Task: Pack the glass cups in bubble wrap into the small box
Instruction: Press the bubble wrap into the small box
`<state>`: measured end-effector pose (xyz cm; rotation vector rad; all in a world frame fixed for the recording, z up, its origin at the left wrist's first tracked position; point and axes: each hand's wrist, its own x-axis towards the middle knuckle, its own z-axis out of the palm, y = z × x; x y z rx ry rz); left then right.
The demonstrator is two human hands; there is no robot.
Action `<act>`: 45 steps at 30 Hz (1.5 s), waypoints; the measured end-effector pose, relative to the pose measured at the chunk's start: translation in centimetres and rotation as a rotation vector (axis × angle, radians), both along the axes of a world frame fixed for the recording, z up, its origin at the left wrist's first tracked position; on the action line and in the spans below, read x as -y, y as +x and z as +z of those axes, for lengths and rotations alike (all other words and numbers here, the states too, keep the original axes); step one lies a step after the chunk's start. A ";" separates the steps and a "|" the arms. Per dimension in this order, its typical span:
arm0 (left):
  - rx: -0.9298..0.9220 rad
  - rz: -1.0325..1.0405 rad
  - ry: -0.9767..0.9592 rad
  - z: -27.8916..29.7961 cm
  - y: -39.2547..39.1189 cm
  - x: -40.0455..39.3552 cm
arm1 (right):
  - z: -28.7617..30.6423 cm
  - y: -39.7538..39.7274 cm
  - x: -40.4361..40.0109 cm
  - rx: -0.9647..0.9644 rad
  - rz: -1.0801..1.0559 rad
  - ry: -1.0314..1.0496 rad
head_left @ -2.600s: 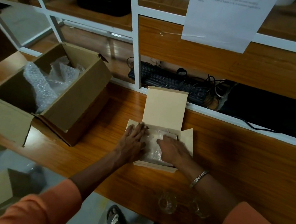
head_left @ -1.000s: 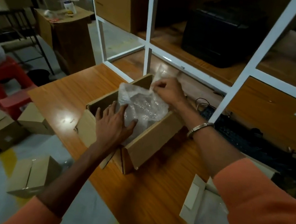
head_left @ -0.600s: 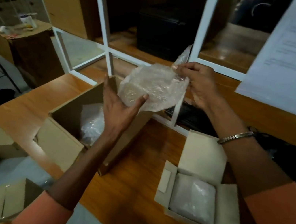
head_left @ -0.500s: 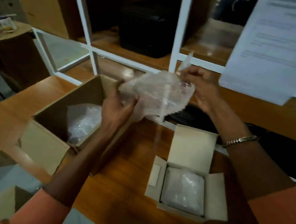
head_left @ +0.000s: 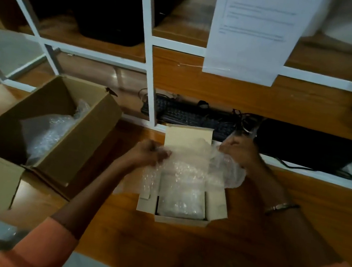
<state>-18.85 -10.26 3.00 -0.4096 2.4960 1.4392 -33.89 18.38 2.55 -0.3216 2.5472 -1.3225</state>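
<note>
Left hand [head_left: 149,152] and right hand [head_left: 239,151] are each pinching an edge of a bubble wrap sheet [head_left: 190,167], stretching it flat between them, just above the small box [head_left: 180,221] below, likely to line it for the cups.

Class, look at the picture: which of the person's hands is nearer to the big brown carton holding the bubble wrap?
Left. The left hand is just right of the big carton; the right hand is farther right, past the small box.
</note>
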 end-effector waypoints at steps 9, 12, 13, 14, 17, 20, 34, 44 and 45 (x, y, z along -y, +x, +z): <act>0.085 -0.125 -0.378 -6.1 0.6 -1.1 | -2.4 4.8 0.9 -0.229 0.024 0.460; 0.096 -0.052 -0.413 -5.5 0.8 -1.8 | -2.1 6.4 2.6 -0.155 0.234 0.398; 0.102 -0.037 -0.425 -5.6 0.9 -1.8 | -2.5 7.0 2.9 -0.064 0.359 0.435; 0.114 -0.028 -0.441 -5.6 1.0 -1.9 | -3.1 7.4 3.0 0.001 0.480 0.510; 0.139 -0.035 -0.478 -5.4 1.2 -2.0 | -5.3 7.8 2.8 -0.031 0.618 0.682; 0.192 -0.034 -0.475 -4.7 2.2 -1.7 | -7.2 8.5 3.1 -0.032 0.618 0.653; 0.134 -0.011 -0.251 -1.6 5.9 -2.2 | -7.9 11.4 5.2 -0.199 0.554 0.650; 0.104 -0.148 -0.236 -6.3 3.5 -8.8 | -7.8 11.4 3.2 -0.180 0.454 0.686; 0.141 -0.192 -0.232 -7.1 3.5 -9.4 | -8.1 11.3 3.1 -0.164 0.462 0.671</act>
